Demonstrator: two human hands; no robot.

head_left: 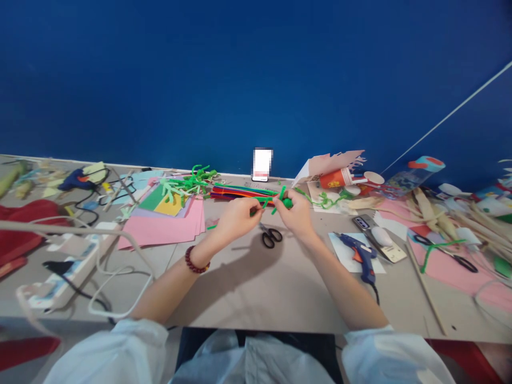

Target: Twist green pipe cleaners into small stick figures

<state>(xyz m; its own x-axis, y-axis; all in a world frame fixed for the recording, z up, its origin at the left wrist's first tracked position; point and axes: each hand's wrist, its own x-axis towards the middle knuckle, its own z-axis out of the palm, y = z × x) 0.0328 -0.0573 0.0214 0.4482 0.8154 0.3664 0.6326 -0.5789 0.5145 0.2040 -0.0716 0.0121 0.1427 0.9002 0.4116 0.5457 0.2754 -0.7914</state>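
- Green pipe cleaner is being held between the person's two hands, raised a little above the desk, with a small green ball bunched at its far end. Whether that ball is a pompom or a tight coil is hard to tell from here.
- The left hand is grasping the stem, closed firmly around it, and is wearing a red bead bracelet.
- The right hand is grasping the end with the ball, so the two seem to be bracing the piece between them, keeping its loose ends within easy reach.
- Both hands are working over a bare stretch of the desk, apparently to keep the piece clear of the clutter on either side.
- Black-handled scissors are lying just below the hands, likely left there for quick pick-up.
- A bundle of multicoloured pipe cleaners is lying just beyond the hands, probably as a handy supply, while green pipe-cleaner shapes are resting on a stack of pink craft paper to the left.
- A blue hot glue gun is lying on a white card to the right.
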